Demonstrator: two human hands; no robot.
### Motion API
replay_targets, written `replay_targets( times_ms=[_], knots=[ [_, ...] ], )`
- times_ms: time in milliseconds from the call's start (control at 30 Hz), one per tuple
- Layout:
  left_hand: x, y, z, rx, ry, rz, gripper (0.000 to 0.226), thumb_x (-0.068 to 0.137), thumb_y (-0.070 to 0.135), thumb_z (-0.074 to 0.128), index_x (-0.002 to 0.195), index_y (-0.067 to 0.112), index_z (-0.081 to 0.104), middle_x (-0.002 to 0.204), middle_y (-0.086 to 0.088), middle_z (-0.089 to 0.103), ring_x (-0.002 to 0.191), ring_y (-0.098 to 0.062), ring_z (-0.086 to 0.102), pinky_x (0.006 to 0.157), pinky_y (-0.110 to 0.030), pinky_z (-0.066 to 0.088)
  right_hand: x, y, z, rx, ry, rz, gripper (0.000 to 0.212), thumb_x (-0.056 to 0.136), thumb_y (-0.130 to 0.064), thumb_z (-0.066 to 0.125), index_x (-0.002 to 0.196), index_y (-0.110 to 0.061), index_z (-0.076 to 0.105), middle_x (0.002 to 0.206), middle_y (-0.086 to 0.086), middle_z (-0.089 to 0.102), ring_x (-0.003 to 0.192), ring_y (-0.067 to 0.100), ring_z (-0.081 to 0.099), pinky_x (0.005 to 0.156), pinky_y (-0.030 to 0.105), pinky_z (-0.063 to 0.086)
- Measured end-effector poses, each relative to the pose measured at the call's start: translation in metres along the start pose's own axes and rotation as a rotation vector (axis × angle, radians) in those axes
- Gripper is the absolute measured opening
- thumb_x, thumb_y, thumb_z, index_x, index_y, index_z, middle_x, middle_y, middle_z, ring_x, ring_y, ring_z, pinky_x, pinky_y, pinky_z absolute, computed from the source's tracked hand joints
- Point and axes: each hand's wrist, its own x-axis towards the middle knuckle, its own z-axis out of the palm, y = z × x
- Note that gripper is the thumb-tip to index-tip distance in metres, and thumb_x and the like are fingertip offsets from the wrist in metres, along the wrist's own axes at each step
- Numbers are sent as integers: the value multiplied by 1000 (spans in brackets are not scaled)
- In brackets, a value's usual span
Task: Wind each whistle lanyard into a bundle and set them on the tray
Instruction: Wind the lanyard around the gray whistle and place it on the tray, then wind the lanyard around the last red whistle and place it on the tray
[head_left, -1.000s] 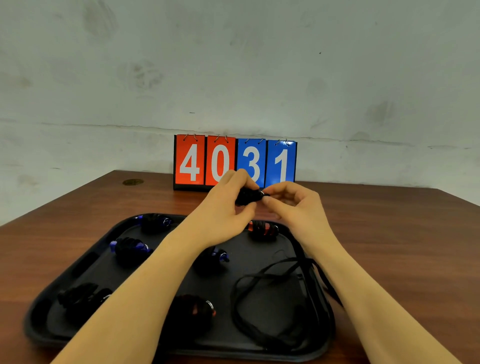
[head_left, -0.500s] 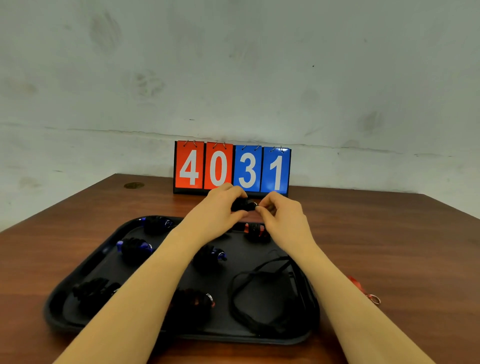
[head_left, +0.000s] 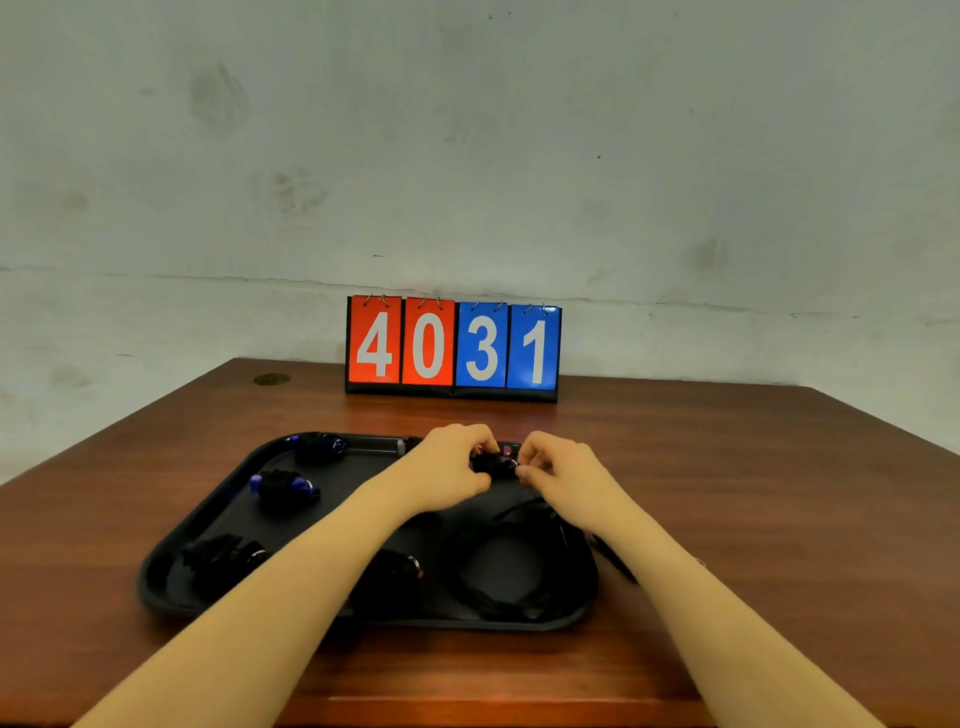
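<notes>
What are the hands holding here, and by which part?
Both hands, left hand and right hand, pinch a small black wound whistle bundle by its opposite ends, above the tray.

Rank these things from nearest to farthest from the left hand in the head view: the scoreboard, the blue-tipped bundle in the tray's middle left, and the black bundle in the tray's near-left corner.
Measured from the left hand:
1. Blue-tipped bundle, on the tray to the hand's left.
2. Scoreboard, standing at the table's far edge, beyond the hand.
3. Black bundle, in the tray's near-left corner, closest to the camera.
</notes>
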Motion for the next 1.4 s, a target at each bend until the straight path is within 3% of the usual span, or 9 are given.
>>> replay_targets(
  times_ms=[167,267,433,567,700,867,1033,1233,1400],
  knots=[
    [-8,6,8,28,-31,-20,33,85,16,63,117,18,56,116,-2,55,92,-12,51,84,-23,43,-16,4,2,-64,-58,42,10,86,-28,61,93,-29,53,81,-14,58,88,13,58,93,36,40],
    [-12,7,14,5,-23,-50,35,83,17,65,117,20,57,118,-2,57,94,-12,52,88,-26,45,-24,0,1,-95,-62,57,22,85,-25,63,105,-26,54,80,-15,55,89,10,55,88,29,28],
    [-14,12,22,-7,5,-62,37,81,16,68,115,20,56,119,-2,57,100,-14,53,90,-28,45,-34,-4,-2,-94,-74,63,31,86,-19,62,113,-23,48,77,-15,58,95,10,54,83,27,22],
    [-14,13,26,4,9,-63,30,79,16,69,106,19,54,114,-1,56,93,-12,48,84,-25,42,-42,-3,-3,-38,-46,77,25,84,-19,65,98,-26,45,73,-16,58,91,8,55,84,26,21],
    [-17,16,26,4,15,-26,32,80,18,69,109,20,56,114,0,57,90,-11,52,79,-21,41,-48,-4,-6,-27,-48,63,17,84,-23,65,88,-28,49,76,-15,58,89,7,55,88,28,25],
    [-23,22,29,-2,93,3,37,90,17,56,127,21,51,131,2,46,121,-18,36,101,-27,31,-51,-5,-9,0,32,33,15,91,-20,52,86,-33,54,86,-16,61,84,4,54,93,28,27],
    [-32,36,36,-20,92,57,28,91,22,54,118,21,58,117,2,55,115,-15,41,103,-30,34,-62,4,-22,-28,62,51,29,84,-5,45,101,-23,61,100,-7,59,99,15,53,98,38,38],
    [-35,55,54,48,-4,27,36,91,29,54,125,18,52,119,-1,57,115,-19,40,101,-35,35,-74,21,-29,-388,-12,99,38,89,-25,49,126,-20,50,127,0,49,119,23,39,98,34,28],
    [-32,62,64,57,14,-52,37,91,26,56,125,11,53,121,-7,51,111,-22,48,99,-33,40,-79,25,-29,-451,3,79,30,93,-28,50,121,-21,57,125,0,51,117,22,40,96,32,29]
  ],
)
